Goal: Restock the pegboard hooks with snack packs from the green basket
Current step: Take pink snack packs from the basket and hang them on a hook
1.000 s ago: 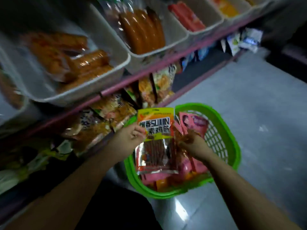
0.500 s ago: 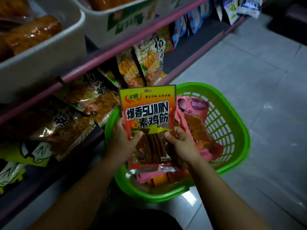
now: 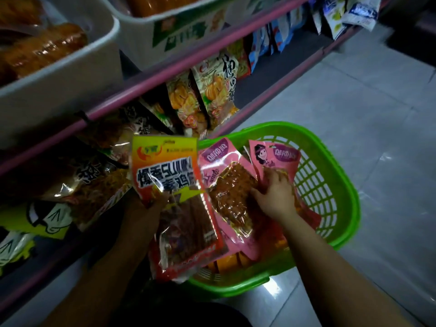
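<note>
The green basket stands on the floor below the shelves and holds pink and orange snack packs. My left hand grips an orange-and-yellow snack pack by its left side and holds it upright over the basket's left rim. My right hand is down in the basket, its fingers curled between two pink packs: one to its left, another behind it. Which pack it holds is not clear. Hanging snack packs fill the row under the pink shelf rail.
White tubs of orange sausages sit on the shelf above. Dark and yellow packs hang at the lower left. Blue and white packs hang further along. Grey tiled floor lies to the right of the basket.
My right hand let go of the orange pack and reached into the basket among the pink packs. My left hand alone now holds the orange pack, shifted left.
</note>
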